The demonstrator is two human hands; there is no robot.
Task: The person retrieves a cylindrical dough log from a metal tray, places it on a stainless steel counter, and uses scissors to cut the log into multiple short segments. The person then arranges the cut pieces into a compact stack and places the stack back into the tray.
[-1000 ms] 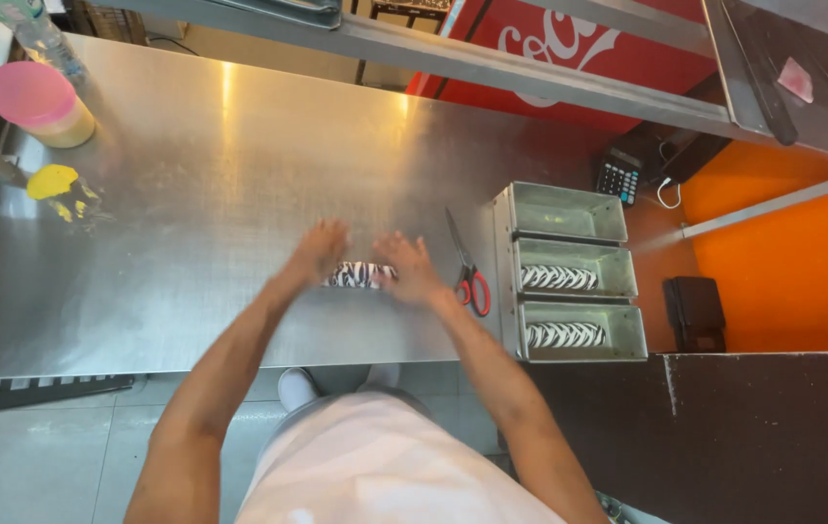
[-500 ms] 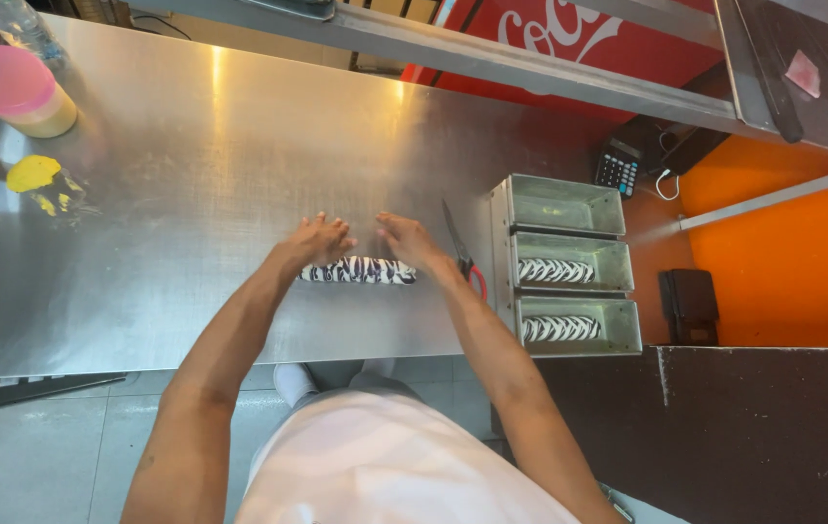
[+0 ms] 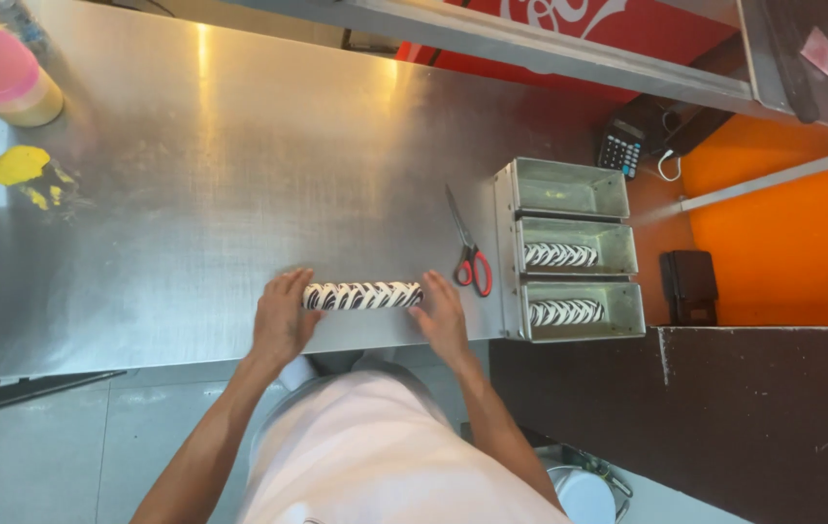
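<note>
A striped dough log [image 3: 362,295], white with dark bands, lies on the steel tabletop [image 3: 239,155] close to its near edge, its long axis running left to right, parallel to that edge. The left hand [image 3: 281,320] lies flat with fingers spread, fingertips touching the log's left end; the right hand [image 3: 440,315] rests the same way at the right end. Neither hand is closed around it (both are open-palmed, pressing at the ends rather than gripping).

Just beyond the log's right end, red-handled scissors [image 3: 468,254] lie with the blades pointing toward the far edge. Past them, at the right edge of the tabletop, stands a row of three loaf tins [image 3: 569,247]; the two nearer ones each hold a striped log, lying the same way as the one between the hands.

Behind the log the steel stretches bare toward the far edge. At the far left corner sit a pink-lidded tub [image 3: 1,76] and a yellow smear [image 3: 24,167], well apart from the hands.
</note>
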